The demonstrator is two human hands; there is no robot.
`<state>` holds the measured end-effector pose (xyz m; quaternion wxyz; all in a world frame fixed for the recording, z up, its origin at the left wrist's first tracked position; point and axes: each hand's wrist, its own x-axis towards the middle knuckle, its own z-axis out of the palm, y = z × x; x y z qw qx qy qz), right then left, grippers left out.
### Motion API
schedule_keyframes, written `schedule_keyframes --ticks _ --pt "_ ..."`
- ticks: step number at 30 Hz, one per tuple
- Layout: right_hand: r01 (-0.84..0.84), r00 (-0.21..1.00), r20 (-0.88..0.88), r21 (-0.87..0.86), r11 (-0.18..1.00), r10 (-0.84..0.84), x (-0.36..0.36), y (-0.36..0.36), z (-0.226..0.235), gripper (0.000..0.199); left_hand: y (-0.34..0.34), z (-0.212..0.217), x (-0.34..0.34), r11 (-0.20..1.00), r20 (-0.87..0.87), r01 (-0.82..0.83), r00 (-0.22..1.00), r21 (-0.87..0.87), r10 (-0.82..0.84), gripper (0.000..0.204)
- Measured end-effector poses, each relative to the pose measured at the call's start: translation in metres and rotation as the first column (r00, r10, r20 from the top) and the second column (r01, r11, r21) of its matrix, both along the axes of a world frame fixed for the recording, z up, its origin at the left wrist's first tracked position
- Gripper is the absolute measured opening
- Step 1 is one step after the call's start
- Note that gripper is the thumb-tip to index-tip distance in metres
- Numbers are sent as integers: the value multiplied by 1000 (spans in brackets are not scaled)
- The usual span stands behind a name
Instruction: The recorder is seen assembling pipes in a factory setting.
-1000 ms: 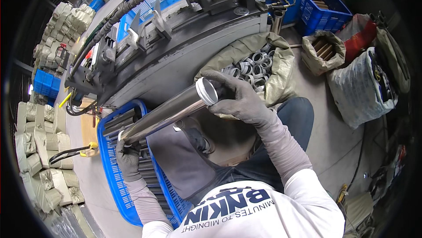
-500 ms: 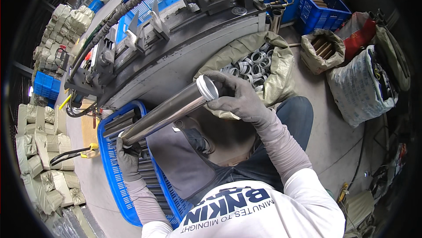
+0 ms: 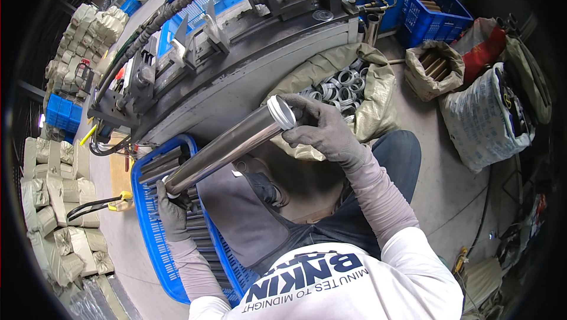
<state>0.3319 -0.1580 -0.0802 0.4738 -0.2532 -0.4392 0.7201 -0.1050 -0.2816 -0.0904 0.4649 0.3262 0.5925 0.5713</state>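
Note:
A shiny metal tube (image 3: 227,150) lies slantwise between my gloved hands, its right end higher in the picture. My left hand (image 3: 173,213) grips the lower left end, where a pale rim shows. On the upper right end sits a white ring (image 3: 282,112). My right hand (image 3: 323,128) has its thumb and fingers closed about that ring's edge. Below the tube, a blue basket (image 3: 143,216) holds several dark tubes (image 3: 201,240). Beyond my right hand stands an open woven sack (image 3: 381,92) full of loose rings (image 3: 339,86).
A machine bench (image 3: 236,66) with metal fixtures runs across the top. At right are a blue crate (image 3: 434,27) of tubes, a small sack (image 3: 434,72) of tubes and a white sack (image 3: 484,119). Wrapped packages (image 3: 53,196) are stacked at far left. A grey cloth (image 3: 242,210) covers my leg.
The tube and both hands have shifted very slightly to the right. Each hand keeps its place at its end of the tube.

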Motion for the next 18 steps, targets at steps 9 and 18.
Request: schedule_keyframes --ticks 9,18 --pt "-7 1000 -25 -14 1000 6 8 0 -4 77 8 4 20 995 -228 -42 973 -87 21 65" --pt "193 952 -223 -99 976 -211 12 25 -49 48 3 39 59 995 -342 -81 935 59 96 41"
